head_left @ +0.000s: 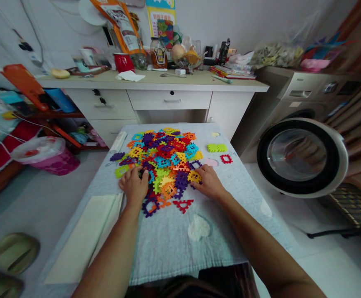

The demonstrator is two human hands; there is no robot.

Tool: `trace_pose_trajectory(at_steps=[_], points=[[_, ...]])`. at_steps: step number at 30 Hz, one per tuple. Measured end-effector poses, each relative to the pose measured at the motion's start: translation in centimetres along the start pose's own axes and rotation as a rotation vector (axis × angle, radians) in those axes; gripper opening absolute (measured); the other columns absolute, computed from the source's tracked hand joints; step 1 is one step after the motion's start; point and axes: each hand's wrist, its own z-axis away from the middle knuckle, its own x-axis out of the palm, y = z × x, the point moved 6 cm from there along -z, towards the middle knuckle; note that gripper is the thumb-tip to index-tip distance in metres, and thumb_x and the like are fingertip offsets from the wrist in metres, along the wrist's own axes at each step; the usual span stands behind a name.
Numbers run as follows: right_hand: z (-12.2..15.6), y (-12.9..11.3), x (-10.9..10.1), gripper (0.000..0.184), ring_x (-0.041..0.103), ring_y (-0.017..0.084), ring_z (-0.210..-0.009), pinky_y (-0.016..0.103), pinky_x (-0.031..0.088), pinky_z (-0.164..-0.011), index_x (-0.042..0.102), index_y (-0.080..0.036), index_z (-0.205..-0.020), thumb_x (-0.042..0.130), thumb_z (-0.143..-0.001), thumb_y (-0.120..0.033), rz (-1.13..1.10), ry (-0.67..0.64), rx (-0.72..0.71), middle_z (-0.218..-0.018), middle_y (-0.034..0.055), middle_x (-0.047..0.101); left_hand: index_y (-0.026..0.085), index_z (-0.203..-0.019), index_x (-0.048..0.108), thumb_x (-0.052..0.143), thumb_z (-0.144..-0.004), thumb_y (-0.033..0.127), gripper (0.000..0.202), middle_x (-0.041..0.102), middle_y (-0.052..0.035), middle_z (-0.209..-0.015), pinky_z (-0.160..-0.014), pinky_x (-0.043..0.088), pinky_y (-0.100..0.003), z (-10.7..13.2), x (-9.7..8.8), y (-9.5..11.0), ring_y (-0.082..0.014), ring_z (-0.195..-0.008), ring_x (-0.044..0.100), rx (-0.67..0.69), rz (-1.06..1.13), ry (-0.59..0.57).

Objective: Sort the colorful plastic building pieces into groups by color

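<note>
- I see a pale blue cloth (168, 252) spread beneath everything I'm watching.
- On it lies the heap of colourful toothed pieces (163, 161), between both hands.
- The left hand (134, 185) rests at the heap's left edge, fingers bent, thumb apart; I can't tell whether they grip anything.
- The right hand (209, 181) has partly curled fingers at a yellow piece (194, 177); whether they pinch it, I can't tell.
- Beyond, a small red frame (226, 162) lies apart.

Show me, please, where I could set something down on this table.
Bare cloth lies between the red triangle and the near edge, and between the red square frame and right forearm. The colorful pile crowds the middle.
</note>
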Motion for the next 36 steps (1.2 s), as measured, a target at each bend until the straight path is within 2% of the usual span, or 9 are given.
trace_pose_trajectory(at_steps=[7,10,14,18,20,24,28,32,36], points=[[0.3,2.0,-1.3,0.047,0.055,0.026,-0.112,0.041,0.044,-0.104,0.062,-0.018,-0.128,0.071,-0.085,-0.034,-0.2,0.049,-0.049,-0.119,0.0124,0.059,0.021,-0.123,0.067,0.045,-0.094,0.047,0.044,0.061,-0.0147,-0.134,-0.113,0.03,-0.051,0.1,-0.3,0.3,-0.0322,-0.129,0.049,-0.017,-0.007,-0.007],[0.8,5.0,-3.4,0.047,0.057,0.028,-0.112,0.045,0.046,-0.102,0.063,-0.021,-0.127,0.07,-0.083,-0.031,-0.204,0.141,-0.047,-0.118,0.0119,0.06,0.021,-0.123,0.067,0.046,-0.094,0.046,0.043,0.061,-0.0147,-0.133,-0.112,0.031,-0.051,0.0,-0.3,0.3,-0.0321,-0.128,0.049,-0.027,-0.008,-0.018],[1.8,10.7,-6.0,0.048,0.058,0.029,-0.109,0.047,0.049,-0.098,0.066,-0.023,-0.124,0.071,-0.077,-0.029,-0.156,0.245,0.055,-0.116,0.0109,0.061,0.021,-0.123,0.066,0.045,-0.094,0.047,0.044,0.062,-0.0145,-0.132,-0.113,0.031,-0.051,-0.1,0.0,0.1,-0.0325,-0.129,0.049,-0.017,-0.018,-0.014],[2.1,14.2,-6.7,0.052,0.058,0.03,-0.112,0.048,0.046,-0.104,0.066,-0.018,-0.125,0.068,-0.073,-0.025,-0.071,0.28,0.159,-0.116,0.0123,0.061,0.022,-0.123,0.066,0.045,-0.094,0.048,0.044,0.062,-0.0143,-0.132,-0.113,0.03,-0.052,-0.2,0.2,-0.1,-0.0328,-0.129,0.049,-0.019,-0.025,-0.019],[1.6,14.3,-6.3,0.054,0.058,0.03,-0.114,0.048,0.044,-0.106,0.065,-0.017,-0.126,0.067,-0.072,-0.023,-0.031,0.266,0.159,-0.118,0.013,0.061,0.022,-0.123,0.066,0.046,-0.094,0.047,0.044,0.062,-0.0143,-0.132,-0.113,0.03,-0.053,-0.2,0.2,-0.1,-0.033,-0.129,0.049,-0.026,-0.023,-0.024],[-0.3,12.7,-5.2,0.053,0.057,0.03,-0.116,0.046,0.042,-0.106,0.065,-0.018,-0.126,0.065,-0.073,-0.02,0.033,0.203,0.117,-0.122,0.0132,0.062,0.022,-0.124,0.066,0.046,-0.094,0.047,0.044,0.062,-0.0143,-0.133,-0.113,0.03,-0.053,-0.2,0.1,0.0,-0.0333,-0.13,0.048,-0.028,-0.016,-0.022],[-1.2,11.7,-5.4,0.053,0.056,0.03,-0.117,0.045,0.041,-0.104,0.064,-0.017,-0.128,0.065,-0.075,-0.019,0.081,0.153,0.106,-0.125,0.014,0.062,0.022,-0.124,0.066,0.046,-0.094,0.047,0.045,0.062,-0.0142,-0.133,-0.113,0.03,-0.052,-0.3,0.2,-0.2,-0.0331,-0.129,0.049,-0.018,-0.022,-0.021],[0.8,12.6,-6.1,0.057,0.055,0.03,-0.119,0.045,0.039,-0.106,0.063,-0.018,-0.131,0.065,-0.074,-0.017,0.128,0.07,0.116,-0.13,0.0147,0.061,0.022,-0.125,0.066,0.045,-0.094,0.049,0.046,0.062,-0.0143,-0.133,-0.113,0.03,-0.051,-0.3,0.3,-0.3,-0.033,-0.129,0.049,-0.017,-0.021,-0.029],[3.5,14.8,-5.8,0.06,0.056,0.03,-0.118,0.045,0.038,-0.107,0.063,-0.02,-0.131,0.064,-0.072,-0.013,0.16,0.008,0.218,-0.132,0.0139,0.062,0.022,-0.125,0.066,0.045,-0.094,0.049,0.046,0.061,-0.0144,-0.133,-0.113,0.029,-0.052,-0.3,0.3,-0.2,-0.0334,-0.129,0.048,-0.023,-0.024,-0.035]])
